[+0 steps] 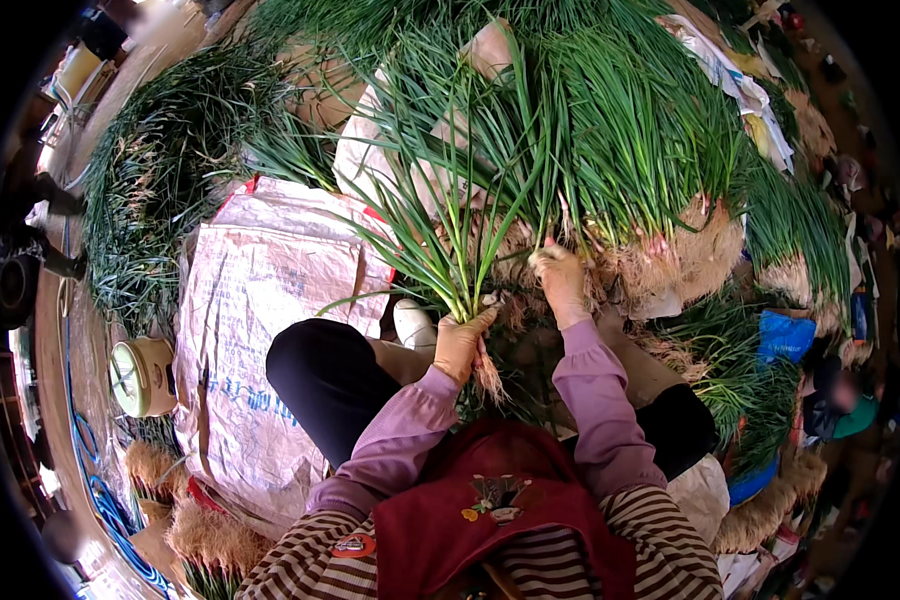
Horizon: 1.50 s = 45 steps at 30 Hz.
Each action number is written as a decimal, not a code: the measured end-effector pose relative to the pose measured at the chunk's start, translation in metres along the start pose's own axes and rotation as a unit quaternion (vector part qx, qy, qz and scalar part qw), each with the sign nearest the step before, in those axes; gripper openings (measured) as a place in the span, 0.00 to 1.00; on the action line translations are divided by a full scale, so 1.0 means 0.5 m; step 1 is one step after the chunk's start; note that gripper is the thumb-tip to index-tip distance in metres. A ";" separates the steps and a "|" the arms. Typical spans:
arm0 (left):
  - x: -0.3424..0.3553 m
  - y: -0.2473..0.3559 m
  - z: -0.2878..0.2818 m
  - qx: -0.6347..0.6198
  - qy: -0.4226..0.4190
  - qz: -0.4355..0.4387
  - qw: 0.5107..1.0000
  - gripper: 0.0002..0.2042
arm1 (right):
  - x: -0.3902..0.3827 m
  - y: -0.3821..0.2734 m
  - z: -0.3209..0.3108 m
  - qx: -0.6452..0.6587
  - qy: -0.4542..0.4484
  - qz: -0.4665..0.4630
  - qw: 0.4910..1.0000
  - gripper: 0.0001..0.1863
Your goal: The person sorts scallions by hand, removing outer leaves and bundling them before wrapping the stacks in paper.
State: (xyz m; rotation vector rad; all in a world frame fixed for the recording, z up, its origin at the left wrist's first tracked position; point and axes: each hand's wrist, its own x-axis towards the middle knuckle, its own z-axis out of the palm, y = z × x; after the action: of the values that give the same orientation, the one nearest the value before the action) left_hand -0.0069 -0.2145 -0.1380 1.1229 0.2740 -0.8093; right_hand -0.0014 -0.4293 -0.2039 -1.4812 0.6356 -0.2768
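My left hand (460, 342) is wrapped round a small bunch of scallions (457, 262), in front of my lap. Its long green leaves fan up and away from me, and its pale roots hang below the fist. To the right, my right hand (561, 284) has its fingers drawn together at the near edge of a large heap of scallions (630, 130). What lies between those fingertips is too small to make out. The heap's brown, tangled roots (660, 265) face me. Both hands look covered by thin tan gloves.
A pale woven sack (280, 260) lies flat at my left, beside a lidded bucket (143, 377). More scallions (170, 180) are heaped at the far left. Root-up bundles (215, 535) stand at the lower left, near a blue hose (110, 510). A blue bag (785, 337) is at the right.
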 end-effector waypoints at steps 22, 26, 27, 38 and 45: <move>-0.013 -0.012 0.009 -0.020 0.024 0.081 0.996 0.09 | -0.183 -0.067 0.131 0.170 -0.012 0.102 0.980 0.06; -0.018 -0.004 0.007 -0.013 0.051 0.148 0.988 0.09 | -0.162 -0.076 0.130 0.239 0.072 0.185 0.950 0.06; -0.024 0.009 0.014 -0.039 0.056 0.168 0.983 0.09 | -0.150 -0.083 0.103 0.238 0.088 0.186 0.949 0.06; 0.011 0.002 -0.021 -0.124 -0.059 0.078 0.987 0.06 | 0.134 -0.185 -0.030 -0.595 0.054 -0.071 0.799 0.13; 0.017 0.001 -0.016 -0.056 -0.022 0.057 0.997 0.15 | -0.018 -0.134 -0.017 -0.479 -0.026 -0.142 0.866 0.09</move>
State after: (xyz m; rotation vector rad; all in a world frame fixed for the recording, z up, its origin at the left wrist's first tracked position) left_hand 0.0009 -0.2111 -0.1458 1.0049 0.2149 -0.7085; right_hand 0.0005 -0.4378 -0.1364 -2.5469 0.5225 -0.1374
